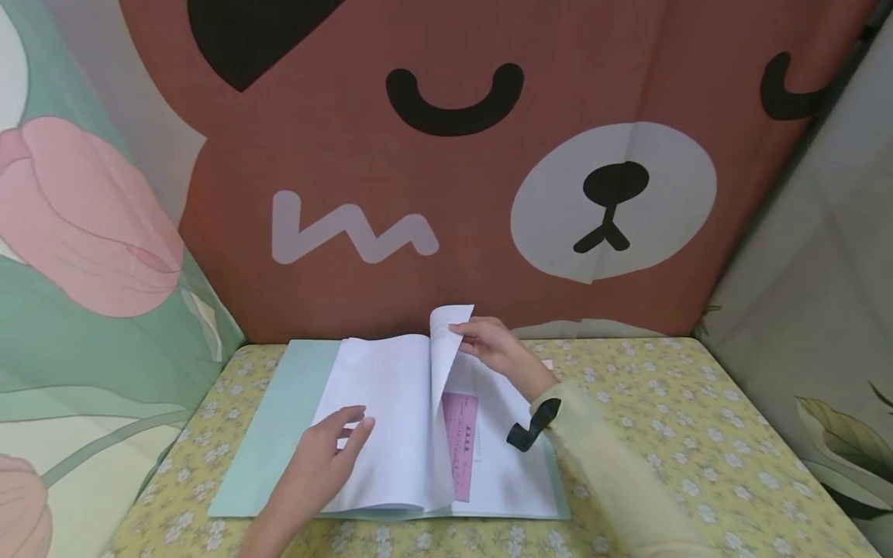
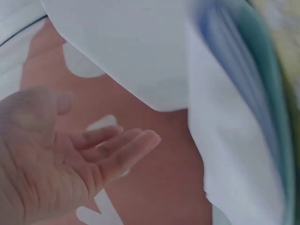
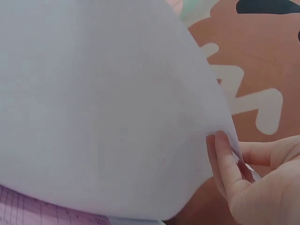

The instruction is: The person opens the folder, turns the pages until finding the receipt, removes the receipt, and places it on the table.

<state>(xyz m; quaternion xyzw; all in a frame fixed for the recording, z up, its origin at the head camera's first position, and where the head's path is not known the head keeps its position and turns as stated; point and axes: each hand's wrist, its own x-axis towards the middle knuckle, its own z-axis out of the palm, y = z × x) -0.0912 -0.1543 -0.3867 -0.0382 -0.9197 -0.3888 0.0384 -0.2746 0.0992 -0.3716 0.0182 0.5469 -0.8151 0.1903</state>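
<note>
A light green folder (image 1: 307, 387) lies spread on the table, with white pages on both sides. My right hand (image 1: 491, 345) pinches the outer edge of a lifted white page (image 1: 446, 341), which curls upright near the middle; the right wrist view shows fingers on one face of this page (image 3: 117, 117). Under it, a pink printed slip (image 1: 462, 446) lies on the right-hand white sheet. Over the left-hand pages (image 1: 384, 380) hovers my left hand (image 1: 324, 457), its fingers loosely bent and holding nothing. In the left wrist view that hand (image 2: 89, 154) is palm-up beside the pages.
A yellow flowered cloth (image 1: 670, 418) covers the table. Behind it stands a brown fabric backdrop (image 1: 349, 294) with a bear face, close to the folder's far edge. Patterned fabric panels rise at the left (image 1: 105, 325) and right (image 1: 823, 310). A black strap (image 1: 533, 426) hangs from the right sleeve.
</note>
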